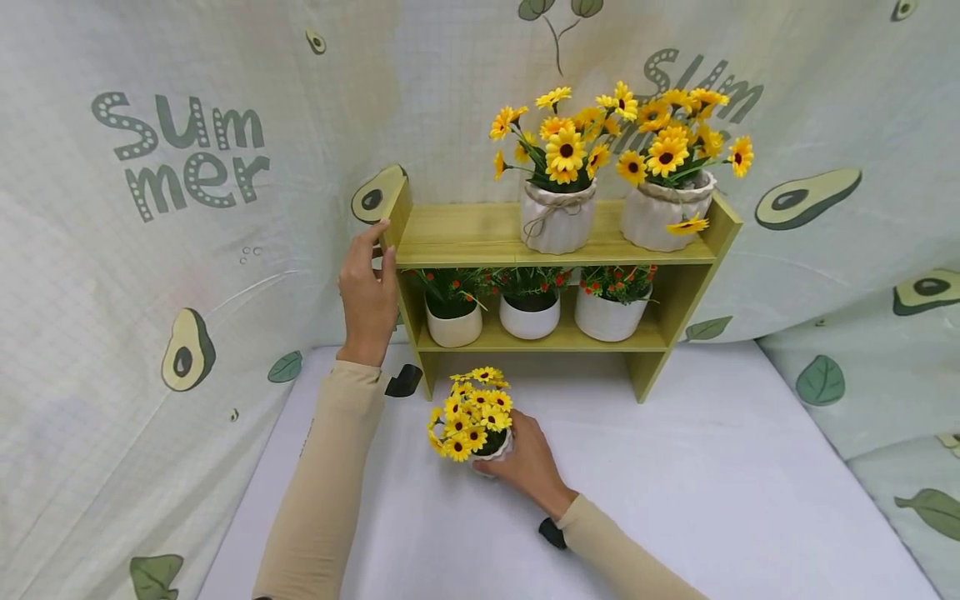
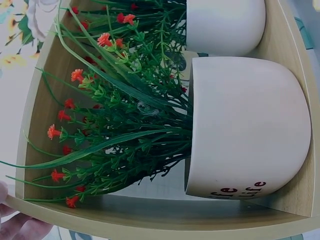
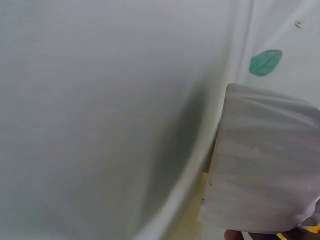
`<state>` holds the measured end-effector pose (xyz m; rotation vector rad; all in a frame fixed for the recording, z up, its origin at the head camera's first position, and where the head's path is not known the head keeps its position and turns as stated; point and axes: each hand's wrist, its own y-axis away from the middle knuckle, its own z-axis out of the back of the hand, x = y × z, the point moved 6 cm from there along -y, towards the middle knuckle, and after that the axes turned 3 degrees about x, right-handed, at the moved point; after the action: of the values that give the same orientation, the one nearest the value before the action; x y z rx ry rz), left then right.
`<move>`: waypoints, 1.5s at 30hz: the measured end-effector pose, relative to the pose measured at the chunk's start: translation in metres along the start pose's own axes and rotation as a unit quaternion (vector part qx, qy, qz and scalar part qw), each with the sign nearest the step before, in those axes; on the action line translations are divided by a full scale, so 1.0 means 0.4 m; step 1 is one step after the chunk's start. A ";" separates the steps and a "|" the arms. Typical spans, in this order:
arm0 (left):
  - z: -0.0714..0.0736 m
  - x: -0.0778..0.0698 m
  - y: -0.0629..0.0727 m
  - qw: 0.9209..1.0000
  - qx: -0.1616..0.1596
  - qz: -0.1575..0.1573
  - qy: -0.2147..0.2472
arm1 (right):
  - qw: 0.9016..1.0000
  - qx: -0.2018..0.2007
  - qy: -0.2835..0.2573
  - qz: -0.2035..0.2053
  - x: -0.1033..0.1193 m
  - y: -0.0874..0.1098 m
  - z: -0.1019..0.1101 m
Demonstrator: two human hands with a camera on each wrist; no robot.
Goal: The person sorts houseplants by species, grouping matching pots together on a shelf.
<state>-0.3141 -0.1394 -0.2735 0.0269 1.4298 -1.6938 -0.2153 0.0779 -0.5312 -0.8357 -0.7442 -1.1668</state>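
Note:
My left hand [image 1: 367, 292] grips the upper left end of a two-tier wooden shelf [image 1: 457, 233]; its fingertips [image 2: 25, 229] show at the board's edge in the left wrist view. Low in front of the shelf, my right hand [image 1: 528, 454] holds a small white pot [image 1: 491, 452] with yellow daisy-like flowers [image 1: 468, 417] leaning left. In the right wrist view, the white pot [image 3: 265, 160] fills the lower right, and only a little of the hand shows below it.
On the top tier stand two white pots [image 1: 558, 221] [image 1: 663, 221] of yellow flowers, toward the right. Below are three white pots [image 1: 453, 325] [image 1: 530, 315] [image 1: 611, 318] with red-flowered greenery. A printed cloth [image 1: 225, 275] hangs behind the white table [image 1: 675, 500].

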 end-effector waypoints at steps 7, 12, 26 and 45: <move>0.000 -0.001 -0.001 1.000 -0.002 -0.005 0.004 | 1.000 -0.026 -0.006 0.007 0.067 0.047 0.084; 0.000 -0.003 0.000 1.000 -0.001 -0.012 0.002 | 0.996 -0.046 0.024 0.067 0.141 0.058 0.146; 0.003 -0.005 0.002 1.000 0.006 -0.007 -0.002 | 0.954 -0.098 0.135 0.249 0.343 0.050 0.254; 0.002 0.000 -0.003 0.998 -0.013 -0.065 0.000 | 0.912 -0.158 0.170 0.339 0.561 -0.047 0.337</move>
<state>-0.3144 -0.1403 -0.2723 -0.0828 1.4805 -1.7804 -0.1904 0.0852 -0.2700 -1.0148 0.0484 -0.7663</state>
